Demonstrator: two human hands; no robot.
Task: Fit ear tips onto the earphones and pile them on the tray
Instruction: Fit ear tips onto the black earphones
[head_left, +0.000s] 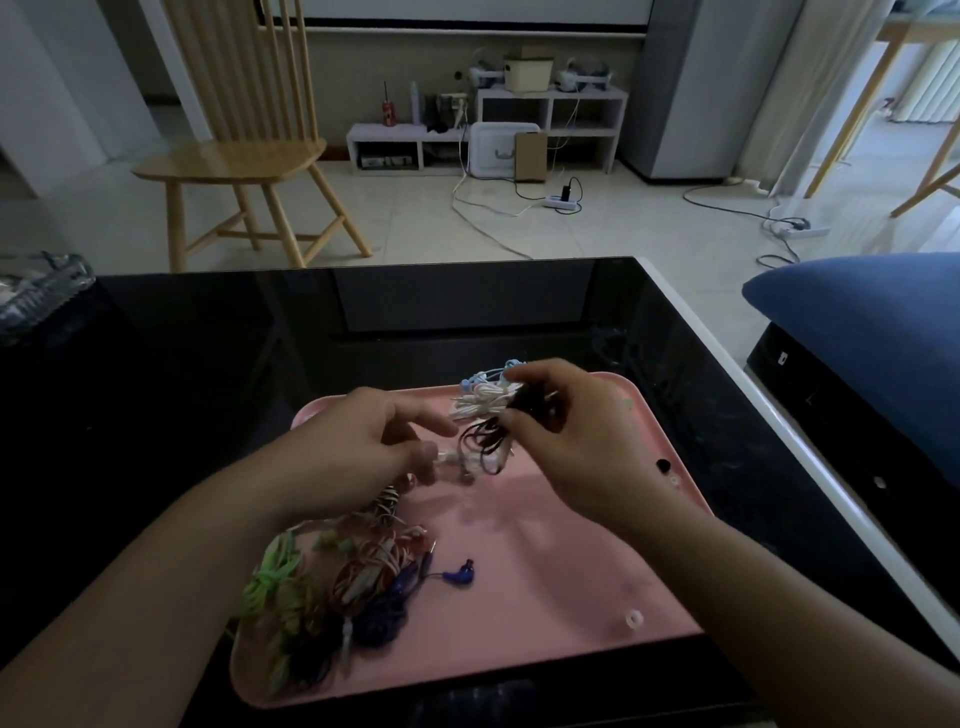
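Note:
A pink tray (545, 582) lies on the black table. My right hand (566, 441) pinches a coiled black earphone (485, 441) above the tray's far part. My left hand (363, 447) hovers just left of it, fingers curled, and what it holds is blurred. White and light-blue earphones (480, 397) lie at the tray's far edge. A tangle of green, orange and dark-blue earphones (337, 587) fills the tray's near left, with a blue earbud (460, 574) sticking out. Loose ear tips sit at the tray's right: a white ring (634, 619), a black one (662, 464) and a pale one (674, 480).
The glossy black table (208, 364) has a white edge (810, 447) on the right. A clear crumpled bag (41, 291) sits at the far left. A wooden chair (244, 156) stands beyond the table, and a blue cushion (872, 332) lies to the right.

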